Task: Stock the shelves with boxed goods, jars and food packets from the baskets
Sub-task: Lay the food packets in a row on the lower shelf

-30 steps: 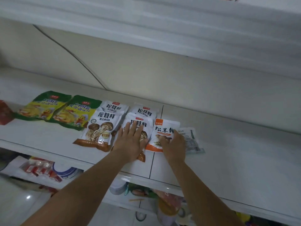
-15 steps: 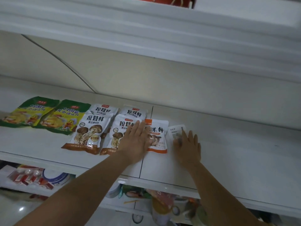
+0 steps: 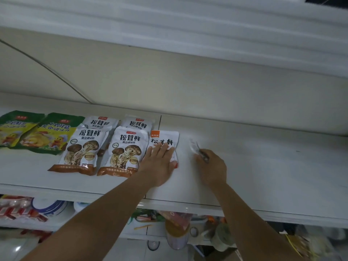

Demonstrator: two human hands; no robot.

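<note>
Pressing down on the orange-cornered packet (image 3: 165, 137), the left hand (image 3: 160, 163) lies flat at the centre of the frame. Its fingers are straight and close together and cover the packet's lower half. Only the top of that packet, with its black lettering, and a strip of its right edge show past the fingers. The packet lies flat on the white shelf (image 3: 273, 166), just right of the seam in the board and just beside the nearer mushroom packets (image 3: 124, 147).

Right of centre, well apart from the left hand, the right hand (image 3: 211, 166) rests low on the shelf with its fingers curled. It seems to pinch the small clear packet (image 3: 194, 146) between thumb and fingertips, though blur makes the grip hard to read. The packet sticks out from the fingertips toward the upper left, away from the wrist. Whether its far end touches the board I cannot tell.

Four mushroom packets lie left of centre in two overlapping rows, the front pair partly covering the back pair. At the left edge of the frame two green and yellow packets (image 3: 45, 134) lie side by side, overlapping. Along the bottom of the frame a lower shelf (image 3: 56, 221) holds blurred jars and wrappers.
</note>
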